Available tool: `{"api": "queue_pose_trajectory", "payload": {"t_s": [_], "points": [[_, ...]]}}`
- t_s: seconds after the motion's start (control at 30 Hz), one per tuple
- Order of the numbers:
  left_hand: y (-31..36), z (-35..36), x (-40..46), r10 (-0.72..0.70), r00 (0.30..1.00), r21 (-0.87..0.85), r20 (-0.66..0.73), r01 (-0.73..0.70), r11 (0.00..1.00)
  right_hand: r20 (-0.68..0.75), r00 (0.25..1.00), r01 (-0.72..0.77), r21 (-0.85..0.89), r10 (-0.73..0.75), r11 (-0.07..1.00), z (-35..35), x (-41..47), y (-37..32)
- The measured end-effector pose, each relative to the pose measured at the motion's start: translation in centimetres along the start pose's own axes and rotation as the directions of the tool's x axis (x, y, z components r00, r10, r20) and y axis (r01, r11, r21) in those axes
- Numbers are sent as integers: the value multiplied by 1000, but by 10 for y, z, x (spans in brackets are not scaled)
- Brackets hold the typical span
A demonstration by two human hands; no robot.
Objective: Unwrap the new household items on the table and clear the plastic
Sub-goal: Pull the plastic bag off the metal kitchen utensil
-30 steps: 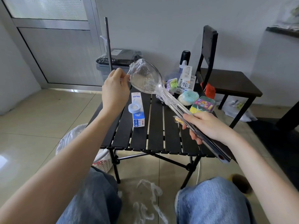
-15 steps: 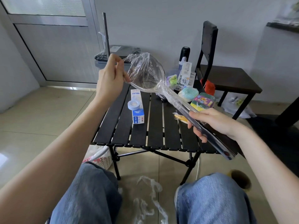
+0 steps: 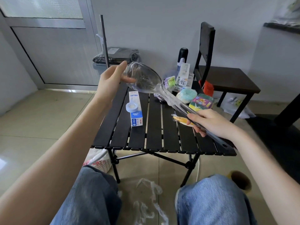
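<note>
- Head view: the right hand (image 3: 211,123) curls its fingers (image 3: 193,118) round the handle of a plastic-wrapped ladle (image 3: 146,78), held tilted above the black slatted desk (image 3: 154,127).
- The left hand (image 3: 110,82), fingers straight, touches the wrap at the bowl.
- A white-blue box (image 3: 136,109) on the desk reads "ST60".
- Loose plastic (image 3: 149,200) lies on the floor.
</note>
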State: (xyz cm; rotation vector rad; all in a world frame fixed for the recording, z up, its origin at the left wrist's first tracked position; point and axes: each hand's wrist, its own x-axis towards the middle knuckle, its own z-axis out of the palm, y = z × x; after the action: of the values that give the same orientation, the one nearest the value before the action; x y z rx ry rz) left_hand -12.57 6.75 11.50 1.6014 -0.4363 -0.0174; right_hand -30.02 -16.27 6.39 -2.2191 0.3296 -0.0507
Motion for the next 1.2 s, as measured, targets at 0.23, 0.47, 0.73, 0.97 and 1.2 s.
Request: {"api": "queue_pose_trajectory", "payload": {"t_s": [0.23, 0.47, 0.73, 0.97, 1.2], "points": [[-4, -8, -1, 51, 999, -97, 14, -49, 994, -203, 973, 30, -345, -106, 938, -4, 7, 10], [-4, -12, 8, -185, 977, -539, 106, 213, 815, -253, 943, 21, -603, -216, 797, -9, 13, 14], [-4, -24, 9, -91, 995, 181, 29, 84, 980, -319, 923, -113, -762, -218, 637, -2, 14, 9], [-9, -27, 11, 58, 996, 527, 73, -88, 846, -390, 865, -141, -793, -316, 593, 2, 18, 15], [-13, -15, -1, 297, 951, 578, -84, -196, 792, -389, 862, -101, -759, -323, 643, 0, 21, 13]]}}
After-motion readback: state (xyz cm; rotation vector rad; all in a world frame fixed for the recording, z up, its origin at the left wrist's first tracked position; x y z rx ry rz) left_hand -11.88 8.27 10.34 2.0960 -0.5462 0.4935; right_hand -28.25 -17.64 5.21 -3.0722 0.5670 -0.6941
